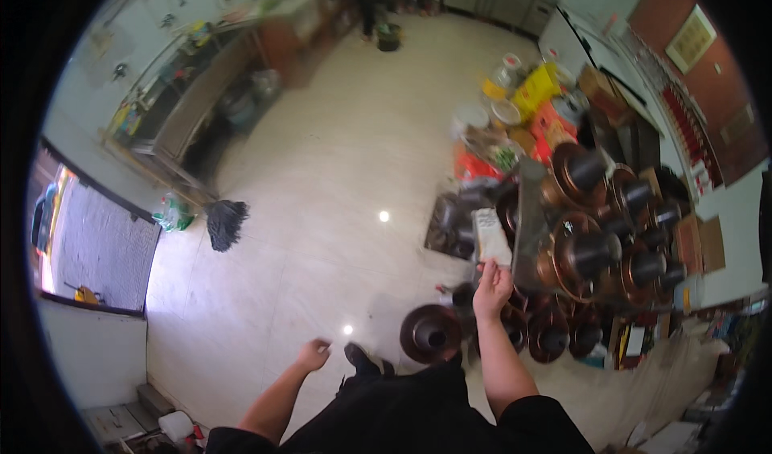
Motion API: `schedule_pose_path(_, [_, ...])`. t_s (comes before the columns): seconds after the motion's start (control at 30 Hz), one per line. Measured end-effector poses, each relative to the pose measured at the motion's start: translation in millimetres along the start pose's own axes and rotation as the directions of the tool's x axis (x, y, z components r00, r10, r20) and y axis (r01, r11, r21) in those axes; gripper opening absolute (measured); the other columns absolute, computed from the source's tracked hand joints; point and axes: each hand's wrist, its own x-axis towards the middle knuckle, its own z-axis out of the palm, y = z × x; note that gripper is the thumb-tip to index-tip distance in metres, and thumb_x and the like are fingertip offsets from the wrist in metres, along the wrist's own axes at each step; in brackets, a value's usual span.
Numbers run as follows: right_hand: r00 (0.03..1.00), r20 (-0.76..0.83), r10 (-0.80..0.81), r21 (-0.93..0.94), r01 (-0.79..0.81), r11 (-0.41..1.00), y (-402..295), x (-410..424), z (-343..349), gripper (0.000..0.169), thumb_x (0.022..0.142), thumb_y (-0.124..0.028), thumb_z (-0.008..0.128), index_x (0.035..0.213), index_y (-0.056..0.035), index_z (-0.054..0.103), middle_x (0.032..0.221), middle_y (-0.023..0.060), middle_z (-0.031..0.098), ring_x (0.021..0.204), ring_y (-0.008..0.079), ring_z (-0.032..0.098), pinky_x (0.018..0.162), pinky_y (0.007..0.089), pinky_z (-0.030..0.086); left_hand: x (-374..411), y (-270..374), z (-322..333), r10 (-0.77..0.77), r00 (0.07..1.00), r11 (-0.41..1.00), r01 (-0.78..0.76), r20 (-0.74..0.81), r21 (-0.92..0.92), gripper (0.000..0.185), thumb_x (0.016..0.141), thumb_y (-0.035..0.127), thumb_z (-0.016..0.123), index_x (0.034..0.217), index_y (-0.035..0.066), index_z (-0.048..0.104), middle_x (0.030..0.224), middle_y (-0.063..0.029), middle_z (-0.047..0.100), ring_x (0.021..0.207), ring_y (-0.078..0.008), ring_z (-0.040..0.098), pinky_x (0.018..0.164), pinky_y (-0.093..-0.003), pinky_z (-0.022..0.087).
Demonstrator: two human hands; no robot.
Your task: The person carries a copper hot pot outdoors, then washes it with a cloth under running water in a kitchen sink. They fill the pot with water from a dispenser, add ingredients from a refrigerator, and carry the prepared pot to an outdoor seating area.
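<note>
A flat white packet [492, 240] with dark writing at its far end is pinched by its near edge in my right hand [493, 288]. That hand is held out just left of a metal table [531, 213]. On the table stand several copper hot pots [582, 252] with dark chimneys. My left hand [314, 355] hangs over the tiled floor with its fingers curled; a small pale spot shows at the fingertips, and I cannot tell what it is. Between my arms, near my feet, another copper hot pot [429, 335] sits on the floor.
More hot pots [547, 336] stand below the table edge. Beyond lie a yellow bag [535, 92], red bags and tubs. A mop [226, 223] leans near the metal sink counter [181, 122], beside an open doorway [99, 231]. A person [369, 1] stands far back by a dark bucket [388, 36].
</note>
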Motion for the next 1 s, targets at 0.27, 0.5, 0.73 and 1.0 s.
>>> schedule_pose_path(0.27, [0.974,0.225,-0.006,0.118,-0.021,0.993,-0.2,-1.3,195.7,0.016,0.097,-0.014,0.053,0.102,0.0006,0.057,0.094,0.0059,0.064,0.079,0.0109,0.060,0.075,0.0248,0.048,-23.3,-158.9,-94.8,-0.584,0.804,0.800,0.593,0.111,-0.090,0.026,0.075,0.022,0.070,0.100,0.014,0.070,0.093,-0.0100,0.071,0.089,-0.0204,0.068,0.078,-0.0347,0.054])
schedule_pose_path(0.5, [0.970,0.224,-0.098,-0.111,0.126,0.986,82.5,86.2,296.2,0.014,0.097,-0.015,0.055,0.097,-0.0011,0.057,0.089,0.0053,0.061,0.080,0.0116,0.060,0.074,0.0257,0.048,141.0,-117.1,-155.1,-0.403,0.907,0.910,0.411,0.121,-0.053,0.032,0.073,0.022,0.069,0.104,0.015,0.069,0.093,-0.0066,0.072,0.089,-0.0191,0.068,0.081,-0.0339,0.054])
schedule_pose_path(0.73, [0.990,0.139,-0.024,-0.055,0.032,0.998,135.5,264.1,440.6,0.016,0.096,-0.015,0.056,0.095,-0.0002,0.059,0.089,0.0042,0.058,0.079,0.0102,0.056,0.073,0.0252,0.045,319.2,-81.5,-293.4,-0.506,0.862,0.860,0.500,-0.041,-0.106,0.031,0.074,0.025,0.067,0.100,0.009,0.069,0.083,-0.0094,0.072,0.078,-0.0191,0.070,0.074,-0.0338,0.056])
schedule_pose_path(1.0, [0.958,0.282,0.048,-0.022,-0.043,0.999,163.5,494.8,601.6,0.015,0.093,-0.016,0.062,0.090,-0.0010,0.059,0.077,-0.0014,0.056,0.070,0.0043,0.048,0.062,0.0203,0.040,434.7,-66.2,-401.7,-0.605,0.778,0.669,0.612,0.170,-0.421,0.036,0.073,0.007,0.074,0.107,0.006,0.064,0.094,-0.0055,0.072,0.082,-0.0149,0.069,0.072,-0.0286,0.057])
